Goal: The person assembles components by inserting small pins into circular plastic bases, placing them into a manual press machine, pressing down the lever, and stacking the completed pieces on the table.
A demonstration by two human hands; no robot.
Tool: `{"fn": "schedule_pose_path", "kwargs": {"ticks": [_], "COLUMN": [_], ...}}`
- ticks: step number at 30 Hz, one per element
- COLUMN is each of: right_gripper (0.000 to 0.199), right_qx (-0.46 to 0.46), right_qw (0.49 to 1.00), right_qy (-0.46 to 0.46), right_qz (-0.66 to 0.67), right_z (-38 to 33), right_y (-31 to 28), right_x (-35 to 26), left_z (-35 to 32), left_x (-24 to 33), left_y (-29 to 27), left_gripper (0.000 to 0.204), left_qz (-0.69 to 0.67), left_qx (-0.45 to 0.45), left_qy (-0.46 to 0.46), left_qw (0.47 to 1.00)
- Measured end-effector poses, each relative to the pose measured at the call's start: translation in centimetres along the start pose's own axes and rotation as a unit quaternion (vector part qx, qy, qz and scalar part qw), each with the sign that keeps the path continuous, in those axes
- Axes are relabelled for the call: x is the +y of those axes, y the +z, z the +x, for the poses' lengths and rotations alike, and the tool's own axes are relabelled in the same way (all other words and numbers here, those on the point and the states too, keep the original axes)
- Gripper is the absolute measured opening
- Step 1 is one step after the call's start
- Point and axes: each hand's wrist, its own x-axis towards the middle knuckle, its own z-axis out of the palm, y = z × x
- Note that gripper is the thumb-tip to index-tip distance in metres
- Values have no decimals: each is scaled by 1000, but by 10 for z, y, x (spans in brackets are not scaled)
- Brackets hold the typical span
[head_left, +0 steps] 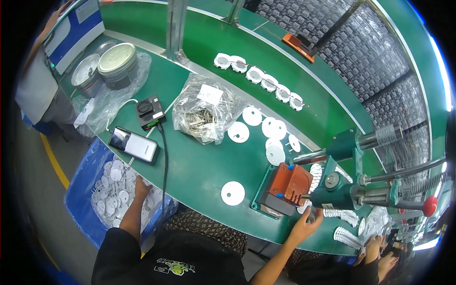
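My left hand (pixel 141 188) reaches down over the blue lined bin (pixel 78 199), against a heap of loose white plastic discs (pixel 116 190). Its fingers are mostly hidden there. At the front of the green bench press (pixel 332 197), my right hand (pixel 306 227) has bent fingers at a white disc (pixel 304 207), which it appears to grip by the edge. That disc is partly hidden beside the orange-red fixture block (pixel 290 183) under the press. A single white disc with a small hole (pixel 232 193) lies flat on the green table (pixel 194 175) between my arms.
Several white discs (pixel 275 153) lie along the table's far side, near a clear bag of metal pins (pixel 204 116). A power bank (pixel 135 145), black device (pixel 150 110) and tins (pixel 116 64) sit left. Rows of stacked discs (pixel 346 237) and a co-worker's hands (pixel 377 251) are right.
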Motion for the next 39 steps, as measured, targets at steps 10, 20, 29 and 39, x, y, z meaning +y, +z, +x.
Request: {"fn": "schedule_pose_path", "kwargs": {"ticks": [10,20,29,39], "right_gripper": [26,20,17,19], "right_qx": [55,62,34,-25], "right_qw": [995,985,979,960], "right_qy": [-44,12,25,60], "right_qz": [69,163,199,272], "right_z": [-21,-9,-19,-16], "right_y": [-8,-3,1,0], "right_x": [-6,2,8,7], "left_z": [-105,-150,-57,-64], "left_x": [164,569,675,636], "left_y": [-202,-141,56,2], "left_gripper": [38,22,23,30], "left_qz": [203,101,155,215], "left_qx": [-214,-13,-275,-314], "left_qy": [65,724,743,694], "left_qw": [953,682,590,612]}}
